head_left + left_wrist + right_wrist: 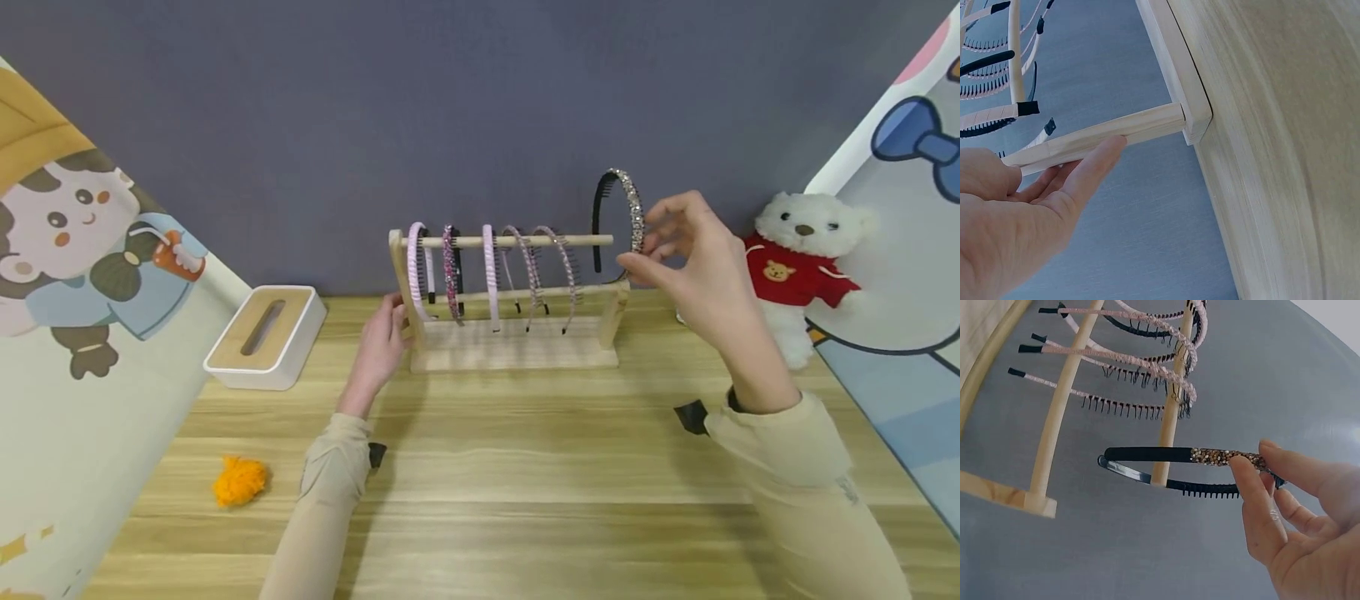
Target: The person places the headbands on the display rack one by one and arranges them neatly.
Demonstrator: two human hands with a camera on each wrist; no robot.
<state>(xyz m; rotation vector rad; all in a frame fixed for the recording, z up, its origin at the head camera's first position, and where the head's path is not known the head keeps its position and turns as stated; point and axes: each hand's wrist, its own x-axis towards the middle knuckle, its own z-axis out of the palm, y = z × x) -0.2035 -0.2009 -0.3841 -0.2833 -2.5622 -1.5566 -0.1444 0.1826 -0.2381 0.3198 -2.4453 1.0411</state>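
A wooden headband rack (pixel 517 357) stands on the table with several pink and glittery headbands (pixel 490 275) hung over its upper rod. My left hand (pixel 382 342) holds the rack's left post (pixel 1091 139), the fingers lying along the wood. In my right hand (pixel 701 279), thumb and fingers pinch a black headband with a sparkling stone-covered top (pixel 628 196). This headband is upright at the rod's free right end. The right wrist view shows its black toothed inner side (pixel 1204 489) and the rod tip within the loop. Curled fingers partly hide the stones there.
To the left sits a white tissue box with a wooden lid (pixel 296 342), and nearer lies an orange fluffy ball (pixel 240 481). A white teddy bear in a red sweater (pixel 795 267) is at the right. Behind the rack rises a dark grey panel (pixel 450 108).
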